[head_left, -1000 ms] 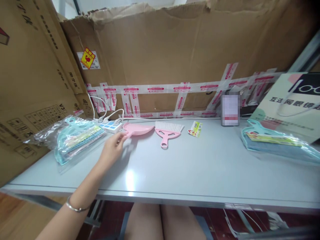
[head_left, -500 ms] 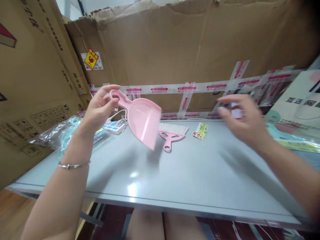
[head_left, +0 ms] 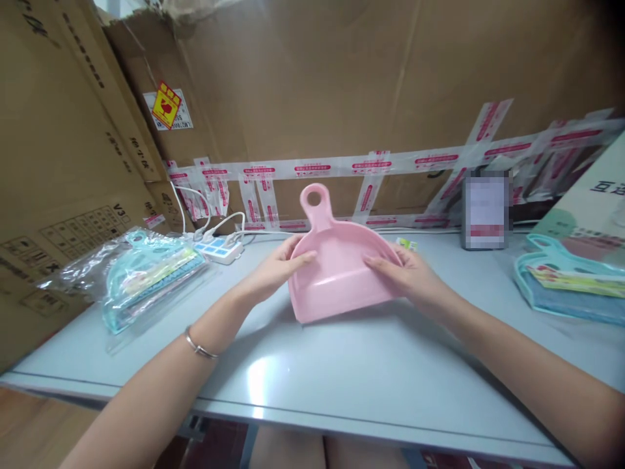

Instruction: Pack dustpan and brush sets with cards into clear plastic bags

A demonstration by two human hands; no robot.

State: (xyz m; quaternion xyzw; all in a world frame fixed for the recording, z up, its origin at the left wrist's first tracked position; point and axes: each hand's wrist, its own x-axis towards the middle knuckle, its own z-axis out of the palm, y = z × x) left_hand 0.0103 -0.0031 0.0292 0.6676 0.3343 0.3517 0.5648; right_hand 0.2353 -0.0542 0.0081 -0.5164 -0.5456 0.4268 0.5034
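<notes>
A small pink dustpan (head_left: 336, 267) stands tilted up in the middle of the grey table (head_left: 342, 378), its ring handle pointing up and its open side facing me. My left hand (head_left: 276, 270) grips its left edge, thumb on the inside. My right hand (head_left: 403, 273) holds the right edge the same way. The pink brush seen earlier is hidden behind the dustpan. A corner of a small printed card (head_left: 406, 243) shows past the pan's right rim.
A bagged teal dustpan set (head_left: 146, 277) lies at the left, another (head_left: 566, 277) at the right. A white power strip (head_left: 219, 249) with cables sits at the back left. A small blurred box (head_left: 486, 208) stands against taped cardboard walls (head_left: 342, 98).
My left hand lifted the pink dustpan off the table by its handle. My right hand came in, and both hands now hold the pan upright by its sides at the table's middle.
</notes>
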